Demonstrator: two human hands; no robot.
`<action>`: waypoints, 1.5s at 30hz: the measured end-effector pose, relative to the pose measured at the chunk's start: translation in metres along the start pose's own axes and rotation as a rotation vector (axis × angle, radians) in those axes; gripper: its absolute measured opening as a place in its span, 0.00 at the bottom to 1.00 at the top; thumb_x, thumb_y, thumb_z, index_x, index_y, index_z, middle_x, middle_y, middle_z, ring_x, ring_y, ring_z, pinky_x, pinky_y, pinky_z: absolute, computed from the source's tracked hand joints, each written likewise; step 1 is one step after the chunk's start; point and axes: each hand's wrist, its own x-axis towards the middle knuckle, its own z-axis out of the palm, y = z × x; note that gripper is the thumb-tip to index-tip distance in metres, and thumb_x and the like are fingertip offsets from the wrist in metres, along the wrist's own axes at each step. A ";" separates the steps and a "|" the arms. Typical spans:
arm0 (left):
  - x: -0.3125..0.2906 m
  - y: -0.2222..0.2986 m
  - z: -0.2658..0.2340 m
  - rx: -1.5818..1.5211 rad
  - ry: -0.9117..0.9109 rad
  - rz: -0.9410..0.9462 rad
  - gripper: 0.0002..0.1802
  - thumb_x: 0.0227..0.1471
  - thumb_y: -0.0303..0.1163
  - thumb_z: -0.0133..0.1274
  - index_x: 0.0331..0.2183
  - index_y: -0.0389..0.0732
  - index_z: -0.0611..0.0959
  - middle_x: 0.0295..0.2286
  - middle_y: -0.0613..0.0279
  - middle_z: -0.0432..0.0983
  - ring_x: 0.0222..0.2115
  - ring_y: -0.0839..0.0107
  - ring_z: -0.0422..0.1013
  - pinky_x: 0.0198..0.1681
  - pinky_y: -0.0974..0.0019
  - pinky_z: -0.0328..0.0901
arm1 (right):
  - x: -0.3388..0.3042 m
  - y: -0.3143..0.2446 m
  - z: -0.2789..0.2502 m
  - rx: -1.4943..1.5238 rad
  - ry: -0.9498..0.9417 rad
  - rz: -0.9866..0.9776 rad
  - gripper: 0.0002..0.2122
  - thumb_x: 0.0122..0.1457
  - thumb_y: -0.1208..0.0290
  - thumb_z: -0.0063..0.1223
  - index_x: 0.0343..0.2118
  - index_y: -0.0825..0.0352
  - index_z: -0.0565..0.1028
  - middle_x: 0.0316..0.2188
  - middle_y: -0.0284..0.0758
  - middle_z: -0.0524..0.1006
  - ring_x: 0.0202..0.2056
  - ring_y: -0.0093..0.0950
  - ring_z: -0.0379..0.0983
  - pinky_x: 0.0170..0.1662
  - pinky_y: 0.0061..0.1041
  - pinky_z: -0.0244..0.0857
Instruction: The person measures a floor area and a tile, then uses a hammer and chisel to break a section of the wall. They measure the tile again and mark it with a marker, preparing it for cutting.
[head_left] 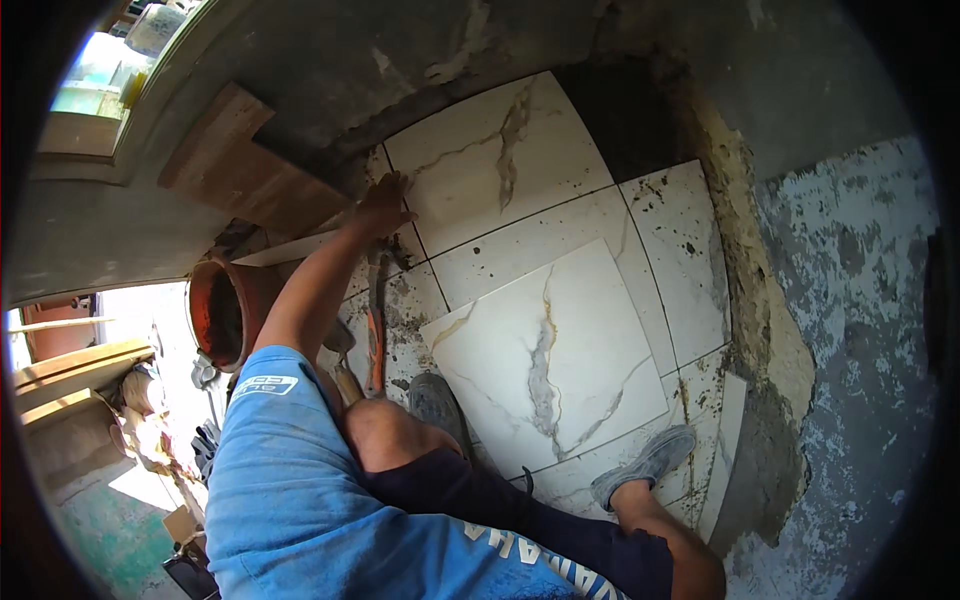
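Note:
My left hand (382,207) reaches out to the floor, resting at the left edge of a white marbled tile (455,165) near the wall. Its fingers look spread, with nothing visible in them. Just below the hand lies a hammer (376,335) with an orange and black handle; its head is by the tile corner. Beside it, a trowel (347,380) with a wooden handle is partly hidden by my arm and knee. In front of my feet, a loose marbled tile (560,350) lies at an angle on top of the laid tiles. My right hand is out of view.
A reddish-brown bucket (225,315) stands left of my arm. Brown boards or tile offcuts (250,170) lean at the wall. A dark untiled gap (625,120) lies at the far corner. A narrow tile strip (722,455) stands along the right wall. Dirt crumbs dot several tiles.

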 end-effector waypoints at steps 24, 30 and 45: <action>0.040 -0.028 0.058 -0.077 0.578 -0.052 0.43 0.63 0.55 0.43 0.66 0.33 0.54 0.66 0.44 0.47 0.69 0.52 0.43 0.69 0.45 0.36 | -0.104 -0.687 0.295 0.561 -0.767 -0.664 0.17 0.68 0.53 0.48 0.53 0.57 0.66 0.22 0.28 0.67 0.18 0.18 0.62 0.20 0.22 0.62; 0.038 -0.022 0.049 -0.069 0.536 -0.071 0.43 0.63 0.53 0.44 0.65 0.32 0.54 0.66 0.44 0.47 0.68 0.52 0.43 0.69 0.45 0.37 | -0.089 -0.709 0.323 0.627 -0.923 -0.523 0.17 0.68 0.53 0.48 0.52 0.56 0.67 0.23 0.28 0.67 0.18 0.18 0.61 0.22 0.23 0.61; 0.041 -0.023 0.049 -0.087 0.568 -0.064 0.44 0.62 0.53 0.46 0.66 0.33 0.54 0.66 0.46 0.47 0.68 0.54 0.43 0.69 0.45 0.39 | -0.107 -0.718 0.342 0.522 -0.944 -0.561 0.20 0.68 0.50 0.46 0.55 0.58 0.67 0.21 0.26 0.65 0.18 0.16 0.58 0.22 0.20 0.58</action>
